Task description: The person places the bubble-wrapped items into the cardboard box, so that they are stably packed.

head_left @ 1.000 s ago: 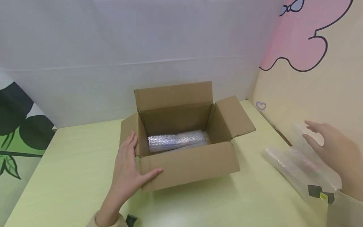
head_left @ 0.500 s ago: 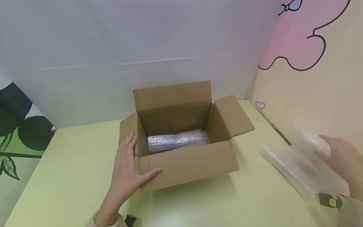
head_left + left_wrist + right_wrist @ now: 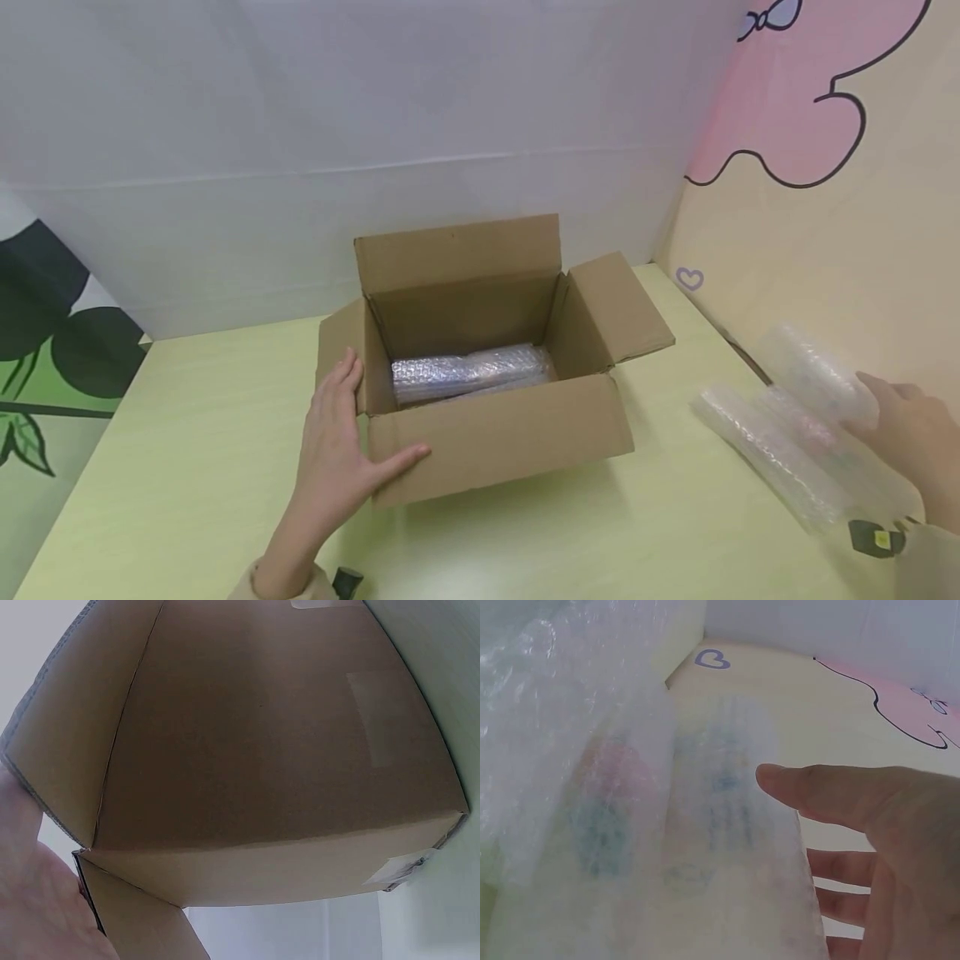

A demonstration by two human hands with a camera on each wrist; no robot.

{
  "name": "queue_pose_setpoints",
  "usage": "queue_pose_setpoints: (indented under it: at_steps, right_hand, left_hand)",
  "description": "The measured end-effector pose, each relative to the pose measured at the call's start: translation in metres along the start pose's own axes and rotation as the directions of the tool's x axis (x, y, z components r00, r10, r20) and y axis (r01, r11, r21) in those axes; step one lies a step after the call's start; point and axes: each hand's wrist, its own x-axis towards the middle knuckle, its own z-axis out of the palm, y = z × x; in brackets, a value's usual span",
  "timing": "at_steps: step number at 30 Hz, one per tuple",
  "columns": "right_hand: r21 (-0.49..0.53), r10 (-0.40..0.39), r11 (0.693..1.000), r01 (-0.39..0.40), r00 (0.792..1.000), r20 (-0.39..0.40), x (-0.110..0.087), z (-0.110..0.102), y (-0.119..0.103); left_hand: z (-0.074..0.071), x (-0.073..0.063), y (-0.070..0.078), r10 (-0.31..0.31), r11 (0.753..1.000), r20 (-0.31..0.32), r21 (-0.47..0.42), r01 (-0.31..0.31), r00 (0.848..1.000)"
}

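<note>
An open cardboard box (image 3: 510, 442) stands on the table with its flaps folded outward. Bubble-wrapped packages (image 3: 468, 371) lie inside it. My left hand (image 3: 330, 450) rests at its front left corner, fingers stretched along the left flap and thumb on the front flap. At the far right, my right hand (image 3: 911, 437) holds the edge of a bubble-wrapped package (image 3: 817, 375). The right wrist view shows the thumb (image 3: 802, 791) over this package's face and the fingers (image 3: 844, 885) behind its edge. Blurred blue marks show through the wrap.
Beside the held package lie a bubble-wrapped package with a pinkish patch (image 3: 817, 442) and a clear bubble-wrapped roll (image 3: 757, 446). A cream wall panel (image 3: 787, 267) rises along the table's right edge. White cloth (image 3: 300, 242) hangs behind the box.
My right hand, earlier spread above the packages, has come down and to the right onto the outermost one. My left hand and the box have stayed in place.
</note>
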Motion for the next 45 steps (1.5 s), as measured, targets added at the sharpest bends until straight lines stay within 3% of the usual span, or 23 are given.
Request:
queue_pose_setpoints:
  at_steps: [7, 18, 25, 34, 40, 45]
  right_hand:
    - [-0.021, -0.013, 1.0, 0.013, 1.0, -0.003, 0.003, 0.002, 0.002]
    - [-0.063, 0.021, 0.998, -0.016, 0.997, 0.073, 0.005, 0.003, 0.0]
    - [-0.097, -0.032, 0.995, 0.029, 0.999, -0.031, 0.005, 0.01, 0.002]
    - [-0.003, -0.054, 0.999, 0.054, 0.989, -0.14, 0.005, 0.011, -0.002]
    - [0.058, -0.036, 0.997, 0.047, 0.982, -0.185, 0.009, 0.0, -0.014]
    - [0.087, -0.077, 0.991, 0.106, 0.955, -0.286, 0.017, -0.021, -0.039]
  left_hand:
    - [0.0, 0.001, 0.001, -0.003, 1.0, -0.001, 0.004, 0.003, 1.0]
    - [0.0, 0.001, 0.001, 0.006, 1.0, -0.004, 0.008, -0.006, 1.0]
    - [0.0, 0.001, 0.001, 0.011, 1.0, -0.008, 0.008, -0.011, 1.0]
    - [0.0, 0.0, 0.0, 0.01, 1.0, -0.011, 0.015, -0.009, 1.0]
    - [0.0, 0.0, 0.0, 0.004, 1.0, -0.006, 0.017, -0.004, 1.0]
    - [0.0, 0.0, 0.0, 0.006, 1.0, -0.009, 0.02, -0.006, 1.0]
